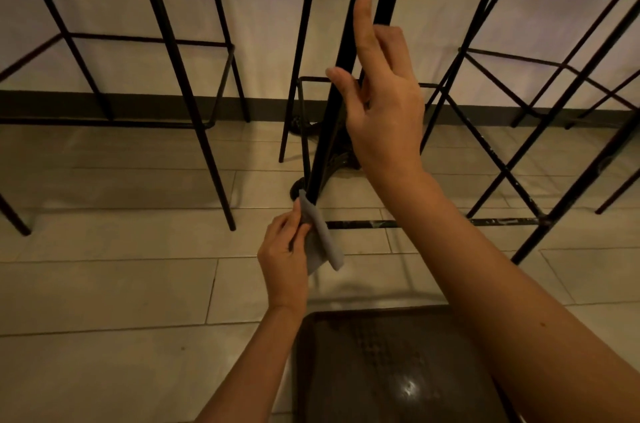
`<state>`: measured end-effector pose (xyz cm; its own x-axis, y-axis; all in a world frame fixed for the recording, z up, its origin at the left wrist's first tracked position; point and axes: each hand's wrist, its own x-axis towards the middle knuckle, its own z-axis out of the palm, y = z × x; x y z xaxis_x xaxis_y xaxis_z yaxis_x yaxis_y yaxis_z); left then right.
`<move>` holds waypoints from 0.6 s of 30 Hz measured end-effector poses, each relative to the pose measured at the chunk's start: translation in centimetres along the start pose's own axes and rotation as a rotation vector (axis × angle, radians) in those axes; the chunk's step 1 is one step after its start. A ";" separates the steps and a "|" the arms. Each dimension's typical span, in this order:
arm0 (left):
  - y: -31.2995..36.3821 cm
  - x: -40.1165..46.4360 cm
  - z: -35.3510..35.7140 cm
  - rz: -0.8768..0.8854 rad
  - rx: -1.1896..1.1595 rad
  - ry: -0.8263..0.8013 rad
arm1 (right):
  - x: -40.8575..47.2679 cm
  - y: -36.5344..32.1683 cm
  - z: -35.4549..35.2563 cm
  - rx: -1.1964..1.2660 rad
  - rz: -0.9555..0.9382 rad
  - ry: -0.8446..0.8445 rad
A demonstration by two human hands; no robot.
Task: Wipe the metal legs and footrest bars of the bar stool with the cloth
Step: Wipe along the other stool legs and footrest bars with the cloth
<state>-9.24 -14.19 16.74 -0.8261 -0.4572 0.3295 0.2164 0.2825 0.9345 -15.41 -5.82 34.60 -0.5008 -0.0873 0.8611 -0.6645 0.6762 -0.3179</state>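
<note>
Grey cloth [320, 237] is what we see first, folded and pinched in the left hand [282, 251], pressed against the lower part of a black metal leg [329, 131] near the middle of the scene. Our left fingers curl round the cloth, with its loose end hanging down towards us. Higher up, the right hand [382, 103] grips the same leg: thumb on the near left side, index finger stretched straight up along the bar, the other fingers wrapped behind it. Just right of the cloth a footrest bar [436, 223] runs level across to the right, its paint scuffed pale in spots. Down at the near edge sits a dark seat [391, 370] with a shiny highlight. Behind the leg we make out a table base [313, 131] in ornate black metal on the pale plank floor [104, 284]. Far left stands another stool frame [173, 48], and more thin black frames [540, 110] crowd the right side against a light wall.
</note>
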 end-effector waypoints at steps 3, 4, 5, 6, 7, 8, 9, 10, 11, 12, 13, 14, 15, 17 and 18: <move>0.6 0.1 0.2 0.025 -0.017 0.025 | -0.1 0.1 -0.2 -0.011 -0.002 -0.004; 0.6 0.2 0.2 0.039 -0.010 0.026 | -0.1 0.0 -0.2 -0.018 -0.002 -0.006; 0.6 0.2 0.3 0.049 0.002 0.028 | -0.2 0.0 -0.2 -0.021 -0.002 -0.008; 0.5 0.2 0.3 0.053 0.015 0.033 | -0.2 0.0 -0.2 -0.020 -0.002 -0.009; 0.4 0.2 0.2 0.054 0.023 0.038 | -0.4 -0.1 -0.2 -0.022 0.001 -0.011; 0.3 0.1 0.3 0.056 0.025 0.037 | -0.5 -0.1 -0.2 -0.030 0.005 -0.014; 0.1 -0.1 0.3 0.061 0.029 0.031 | -0.8 -0.1 -0.1 -0.040 0.008 -0.017; 0.0 -0.3 0.3 0.068 0.036 0.025 | -1.0 0.0 -0.1 -0.046 0.009 -0.020; -0.2 -0.4 0.3 0.070 0.041 0.022 | -1.1 0.1 0.0 -0.047 0.008 -0.019; -0.4 -0.5 0.3 0.063 0.039 0.022 | -1.3 0.1 0.1 -0.045 0.009 -0.017; -0.6 -0.5 0.3 0.048 0.031 0.028 | -1.4 0.2 0.2 -0.042 0.011 -0.014; -0.8 -0.6 0.3 0.034 0.024 0.035 | -1.5 0.2 0.3 -0.039 0.014 -0.011; -0.9 -0.6 0.3 0.025 0.021 0.041 | -1.5 0.2 0.3 -0.037 0.014 -0.008; -0.8 -0.5 0.3 0.031 0.013 0.045 | -1.6 0.3 0.4 -0.030 0.009 -0.009; -0.6 -0.4 0.4 0.040 0.001 0.048 | -1.6 0.3 0.4 -0.027 0.007 -0.011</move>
<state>-9.22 -13.84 16.02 -0.7908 -0.4853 0.3731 0.2486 0.3024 0.9202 -15.04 -5.79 32.98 -0.5119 -0.0906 0.8543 -0.6455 0.6967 -0.3130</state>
